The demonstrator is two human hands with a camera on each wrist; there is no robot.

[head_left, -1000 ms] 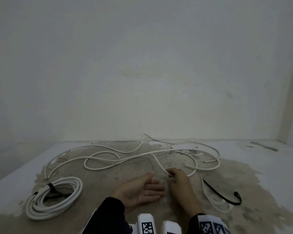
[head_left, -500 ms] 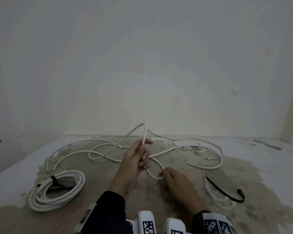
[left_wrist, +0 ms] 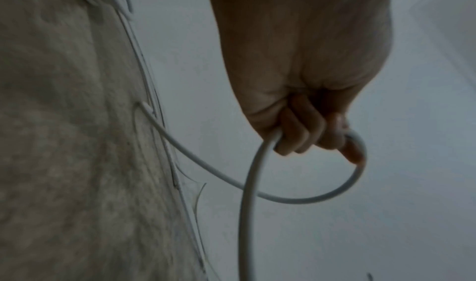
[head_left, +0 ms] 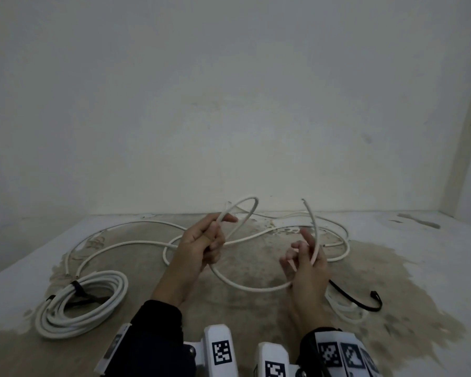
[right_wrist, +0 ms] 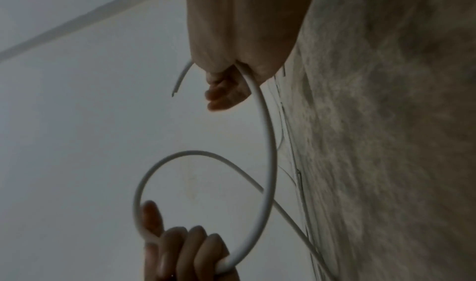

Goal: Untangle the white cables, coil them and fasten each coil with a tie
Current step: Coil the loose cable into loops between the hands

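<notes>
A long white cable (head_left: 250,288) sprawls over the stained floor. My left hand (head_left: 201,242) is raised and grips it in a fist, with a small loop (head_left: 245,210) arching above the fingers. The left wrist view shows that fist (left_wrist: 296,134) curled round the cable (left_wrist: 247,183). My right hand (head_left: 306,258) holds the same cable near its free end (head_left: 304,201), which points upward. A slack span hangs between the hands. In the right wrist view the cable (right_wrist: 268,143) runs from my right hand (right_wrist: 226,90) to the left hand (right_wrist: 185,250).
A finished white coil (head_left: 79,303) bound with a black tie lies at the left front. A loose black tie (head_left: 356,300) lies at the right over another short white cable (head_left: 343,310). A pale wall (head_left: 229,104) rises close behind the floor.
My right hand rose off the floor and moved right, bringing the cable's free end upright. The left hand, open a second ago, keeps its grip below the loop. The span between them widened.
</notes>
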